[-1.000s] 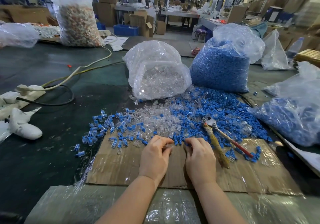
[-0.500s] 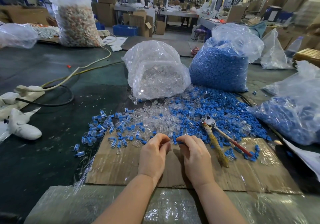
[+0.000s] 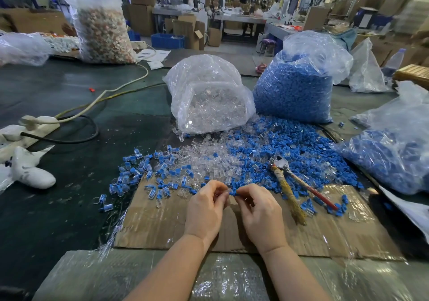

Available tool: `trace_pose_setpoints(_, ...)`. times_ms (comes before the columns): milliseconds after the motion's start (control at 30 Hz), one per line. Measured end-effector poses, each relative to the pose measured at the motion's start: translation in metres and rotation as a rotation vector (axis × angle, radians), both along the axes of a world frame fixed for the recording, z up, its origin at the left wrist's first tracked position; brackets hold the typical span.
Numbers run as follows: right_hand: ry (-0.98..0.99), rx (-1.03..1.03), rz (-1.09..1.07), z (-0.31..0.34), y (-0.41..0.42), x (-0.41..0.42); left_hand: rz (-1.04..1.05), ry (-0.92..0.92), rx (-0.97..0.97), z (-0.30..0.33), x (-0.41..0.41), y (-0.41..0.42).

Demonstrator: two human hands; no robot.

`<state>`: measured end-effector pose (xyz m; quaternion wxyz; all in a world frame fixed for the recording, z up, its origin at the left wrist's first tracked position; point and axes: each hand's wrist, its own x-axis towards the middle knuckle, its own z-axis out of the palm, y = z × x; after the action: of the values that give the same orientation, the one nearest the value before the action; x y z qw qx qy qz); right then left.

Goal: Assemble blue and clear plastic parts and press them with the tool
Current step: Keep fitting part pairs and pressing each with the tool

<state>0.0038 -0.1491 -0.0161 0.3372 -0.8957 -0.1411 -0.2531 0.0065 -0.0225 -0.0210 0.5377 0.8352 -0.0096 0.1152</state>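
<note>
Over a cardboard sheet (image 3: pixel 325 235), my left hand (image 3: pixel 205 210) and my right hand (image 3: pixel 261 214) meet fingertip to fingertip. My right hand pinches a small blue part (image 3: pixel 232 192). My left hand's fingers are curled around something small, seemingly a clear part, mostly hidden. Behind them lie a loose heap of clear parts (image 3: pixel 209 159) and a heap of blue parts (image 3: pixel 290 145). Joined blue-and-clear pieces (image 3: pixel 144 170) are scattered to the left. The pliers-like pressing tool (image 3: pixel 287 180), with one red and one wrapped handle, lies just right of my right hand.
A bag of clear parts (image 3: pixel 209 101) and a bag of blue parts (image 3: pixel 294 84) stand behind the heaps. Another bag of blue pieces (image 3: pixel 394 152) lies at the right. A power strip with cables (image 3: pixel 37 124) and a white object (image 3: pixel 30 173) sit at the left.
Both hands have lifted off the cardboard and drawn together; the right hand's blue part now sits between the fingertips of both hands.
</note>
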Motion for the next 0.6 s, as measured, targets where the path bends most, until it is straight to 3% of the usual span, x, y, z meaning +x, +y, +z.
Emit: trace_pose_setpoints(600, -0.005, -0.037, 0.016, -0.0022, -0.0005, 0.0008, -0.078, 0.033, -0.042, 0.0000, 0.0000, 0.0025)
